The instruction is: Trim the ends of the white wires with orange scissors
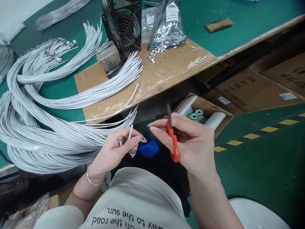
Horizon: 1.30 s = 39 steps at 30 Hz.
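1. The green surface (195, 35) spreads from nine to two o'clock and carries nearly all the white cables.
2. The main pile of white cables (54, 136) sweeps across nine o'clock, its near strands running to the left hand. Judging by its bulk, much work is left.
3. At ten o'clock, a capped bundle (53, 54) shows small metal pieces on its ends; this part looks done.
4. At eleven o'clock, a loose bundle (119, 79) fans out over the cardboard with no metal visible on its tips, so it seems unfinished.
5. The right hand (193, 135), at four o'clock, has its thumb and forefinger tips almost meeting; whether anything sits between them I cannot tell.
6. The left hand (118, 148), at eight o'clock, is closed, thumb and forefinger pinching a small cable tip.
7. An orange-handled tool (175, 149) is gripped within the right hand, its dark point toward twelve.
8. A short cable end (130, 131) pokes up between the left fingers.
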Motion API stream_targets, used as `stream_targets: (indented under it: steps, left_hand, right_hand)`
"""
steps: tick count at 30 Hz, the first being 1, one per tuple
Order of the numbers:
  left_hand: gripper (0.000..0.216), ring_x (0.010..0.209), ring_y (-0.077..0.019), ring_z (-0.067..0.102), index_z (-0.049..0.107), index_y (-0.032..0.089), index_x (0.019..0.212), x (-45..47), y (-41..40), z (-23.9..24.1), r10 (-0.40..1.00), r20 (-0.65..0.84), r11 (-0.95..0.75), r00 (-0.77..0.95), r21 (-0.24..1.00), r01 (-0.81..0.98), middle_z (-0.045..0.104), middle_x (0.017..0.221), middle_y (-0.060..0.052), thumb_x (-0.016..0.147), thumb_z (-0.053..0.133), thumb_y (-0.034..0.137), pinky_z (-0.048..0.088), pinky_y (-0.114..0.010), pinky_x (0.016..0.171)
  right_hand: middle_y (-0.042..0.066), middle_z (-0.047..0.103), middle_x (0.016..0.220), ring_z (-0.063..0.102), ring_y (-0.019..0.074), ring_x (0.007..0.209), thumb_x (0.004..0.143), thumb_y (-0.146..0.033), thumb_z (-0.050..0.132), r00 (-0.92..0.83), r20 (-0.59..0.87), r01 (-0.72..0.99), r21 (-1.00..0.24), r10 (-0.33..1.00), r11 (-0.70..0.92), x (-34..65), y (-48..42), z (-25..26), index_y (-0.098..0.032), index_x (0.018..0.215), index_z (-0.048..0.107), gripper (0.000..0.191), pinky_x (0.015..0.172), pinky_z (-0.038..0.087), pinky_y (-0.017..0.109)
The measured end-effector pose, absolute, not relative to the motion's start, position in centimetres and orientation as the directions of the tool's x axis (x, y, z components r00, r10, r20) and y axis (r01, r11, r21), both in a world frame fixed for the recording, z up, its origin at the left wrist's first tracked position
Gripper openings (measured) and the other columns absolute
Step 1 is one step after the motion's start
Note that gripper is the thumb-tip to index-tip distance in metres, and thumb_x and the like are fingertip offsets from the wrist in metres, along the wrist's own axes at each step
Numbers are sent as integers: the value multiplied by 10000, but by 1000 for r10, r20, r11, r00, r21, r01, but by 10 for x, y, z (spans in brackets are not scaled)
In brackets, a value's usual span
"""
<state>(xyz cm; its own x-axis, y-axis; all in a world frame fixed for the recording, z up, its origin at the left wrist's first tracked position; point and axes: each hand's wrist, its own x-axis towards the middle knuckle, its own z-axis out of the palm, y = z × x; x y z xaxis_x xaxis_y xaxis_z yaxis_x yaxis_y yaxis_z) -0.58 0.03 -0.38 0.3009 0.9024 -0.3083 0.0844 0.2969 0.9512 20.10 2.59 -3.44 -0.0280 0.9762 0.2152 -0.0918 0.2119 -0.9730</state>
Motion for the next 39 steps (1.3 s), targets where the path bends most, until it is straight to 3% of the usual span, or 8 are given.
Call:
stream_targets:
  steps: [2,9,18,24,29,33,35,39]
  left_hand:
    - [378,676,-50,466,693,79,1034,-6,-1,-7,904,-288,254,315,956,144,547,769,-19,1112,687,448,380,-186,614]
    - [468,691,-91,467,638,86,980,-7,-3,-12,886,-300,203,353,937,286,584,817,-47,1123,630,532,382,-263,627]
    - [260,694,-76,458,648,104,1031,-11,-7,-18,881,-253,161,400,955,249,576,809,-13,1142,607,336,388,-231,628]
    - [235,677,-80,478,658,98,1029,-11,-5,-18,882,-240,146,405,957,249,577,778,-14,1120,621,311,392,-219,606]
    - [210,676,-72,518,683,98,1038,-8,-4,-16,878,-249,158,408,957,245,608,773,-9,1114,633,287,412,-204,620]
    - [145,1054,-110,638,719,169,1199,-3,-3,-20,937,27,-128,349,955,269,695,1138,-47,1061,729,212,522,-233,949]
    - [212,1166,-94,641,727,235,1207,1,-3,-22,951,151,-216,271,949,231,700,1213,-15,1025,759,132,515,-228,1062]
    - [54,774,-7,630,761,218,1066,9,-4,-20,986,20,-30,164,998,59,709,899,28,1041,761,169,503,-85,727]
  right_hand:
    - [-5,595,730,475,39,631,912,-215,905,-83,232,-143,-965,969,219,197,29,-29,-210,940,882,36,553,371,133]
    - [18,524,687,430,50,632,935,-565,883,-169,205,-171,-969,964,176,186,36,-24,-131,801,830,458,554,341,155]
    - [-14,532,706,464,42,630,923,-225,918,-185,232,-208,-959,955,193,190,32,-27,-197,887,857,76,566,361,140]
    - [-37,488,718,432,41,645,890,-13,848,-194,326,-176,-940,925,294,191,27,-29,-144,867,802,140,579,346,154]
    - [-37,469,697,410,33,636,912,-125,894,-189,325,-174,-940,927,294,193,27,-28,-137,812,770,160,570,345,127]
    - [-22,507,679,443,32,622,931,-252,917,-175,261,-173,-958,950,231,194,28,-27,-178,857,840,131,566,362,114]
    - [-18,546,688,461,29,621,907,-242,940,-152,244,-169,-961,958,218,194,28,-28,-182,872,849,115,572,379,106]
    - [-15,586,739,470,36,648,943,-110,849,-78,301,-74,-952,951,295,198,25,-31,-169,915,825,70,585,385,135]
